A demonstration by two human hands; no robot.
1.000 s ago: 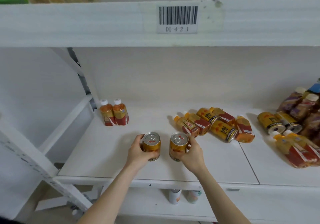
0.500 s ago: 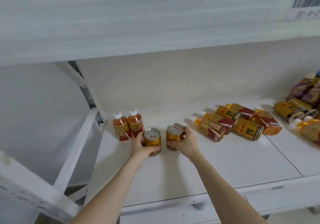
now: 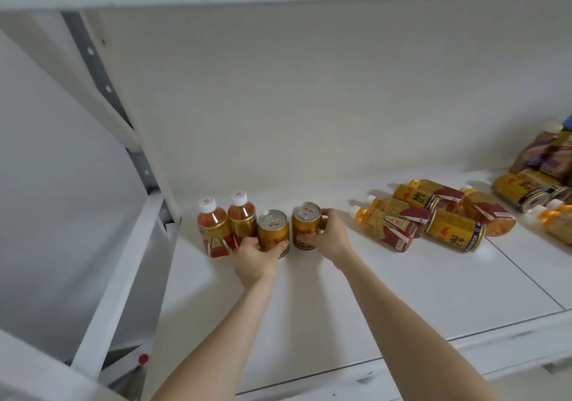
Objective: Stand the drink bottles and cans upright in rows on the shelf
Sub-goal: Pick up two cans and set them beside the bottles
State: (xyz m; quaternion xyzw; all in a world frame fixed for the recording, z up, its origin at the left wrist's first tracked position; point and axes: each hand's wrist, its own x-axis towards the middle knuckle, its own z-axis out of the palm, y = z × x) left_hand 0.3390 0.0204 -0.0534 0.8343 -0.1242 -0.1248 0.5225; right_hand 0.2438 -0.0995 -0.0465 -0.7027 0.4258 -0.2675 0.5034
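Note:
Two small tea bottles (image 3: 227, 222) with white caps stand upright at the back left of the white shelf (image 3: 356, 301). My left hand (image 3: 254, 256) grips a gold can (image 3: 273, 232) that stands right beside the bottles. My right hand (image 3: 329, 236) grips a second gold can (image 3: 305, 224), upright, a small gap to the right of the first. Further right, several bottles and cans (image 3: 433, 214) lie on their sides in a heap.
A second heap of bottles and cans (image 3: 540, 183) lies at the far right edge. A metal upright (image 3: 106, 87) and white frame bars bound the shelf on the left. The shelf above hangs low over the space. The wall stands close behind the row.
Both hands have carried the two cans from the shelf's front toward the back left, next to the standing bottles. The view has swung left and closer.

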